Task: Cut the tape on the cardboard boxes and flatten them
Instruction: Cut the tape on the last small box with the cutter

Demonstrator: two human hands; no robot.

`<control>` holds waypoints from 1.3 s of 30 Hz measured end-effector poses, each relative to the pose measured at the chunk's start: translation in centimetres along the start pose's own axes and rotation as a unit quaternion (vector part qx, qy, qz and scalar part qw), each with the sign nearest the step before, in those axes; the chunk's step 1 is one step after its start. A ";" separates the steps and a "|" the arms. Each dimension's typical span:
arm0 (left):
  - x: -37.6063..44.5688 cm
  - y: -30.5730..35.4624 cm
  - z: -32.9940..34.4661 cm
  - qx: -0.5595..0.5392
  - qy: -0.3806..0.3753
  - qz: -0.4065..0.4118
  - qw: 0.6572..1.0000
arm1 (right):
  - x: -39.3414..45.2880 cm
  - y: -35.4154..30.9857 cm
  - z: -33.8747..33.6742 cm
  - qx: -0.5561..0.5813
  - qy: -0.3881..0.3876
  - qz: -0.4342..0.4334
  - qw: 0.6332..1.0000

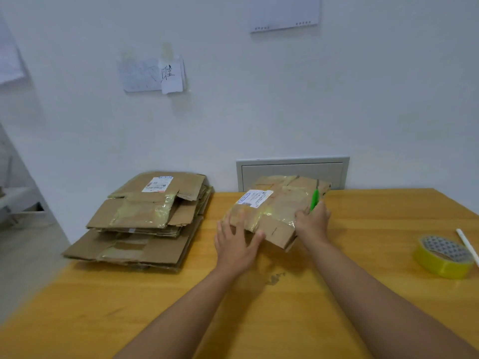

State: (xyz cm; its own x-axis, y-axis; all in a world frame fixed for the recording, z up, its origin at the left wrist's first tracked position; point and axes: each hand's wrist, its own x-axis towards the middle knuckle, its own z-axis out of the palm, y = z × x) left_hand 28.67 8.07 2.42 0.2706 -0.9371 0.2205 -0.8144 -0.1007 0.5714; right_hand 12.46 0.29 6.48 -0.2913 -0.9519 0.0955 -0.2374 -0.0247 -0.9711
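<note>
— What's on the desk?
— At its far left corner, a stack of flattened boxes. Right of it, near the wall, lies the cardboard box, flat, with a white label and shiny tape on top.
— And the hands?
— The left hand rests on the box's near left corner, fingers straight and spread. The right hand presses the right edge, fingers curled round a green cutter pointing up.
— Anything smaller?
— A yellow tape roll by the right edge, a white pen beside it.
</note>
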 end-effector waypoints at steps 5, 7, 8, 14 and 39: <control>-1.6 1.6 -4.1 0.065 0.021 0.081 0.994 | -2.6 -3.2 1.3 0.099 0.031 0.000 0.995; -1.6 1.7 -5.7 0.207 0.059 0.147 0.966 | -3.9 -4.3 2.4 0.117 0.017 -0.017 0.993; -1.6 1.8 -6.4 0.248 0.067 0.160 0.953 | -4.5 -4.9 3.0 0.120 0.008 -0.028 0.992; -0.9 -0.6 -9.7 0.301 0.089 0.137 0.940 | -7.8 -8.1 8.3 0.161 -0.035 -0.064 0.984; 7.4 -20.2 -18.6 0.320 0.090 0.003 0.943 | -8.8 -7.3 28.5 0.157 -0.234 0.007 0.959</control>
State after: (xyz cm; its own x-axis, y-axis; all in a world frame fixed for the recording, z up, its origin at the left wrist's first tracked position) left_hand 56.64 9.38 7.23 0.3006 -0.8726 0.3851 -0.9438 -0.3303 -0.0118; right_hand 43.19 0.14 6.45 0.1730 -0.9839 0.0439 0.0761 -0.0311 -0.9966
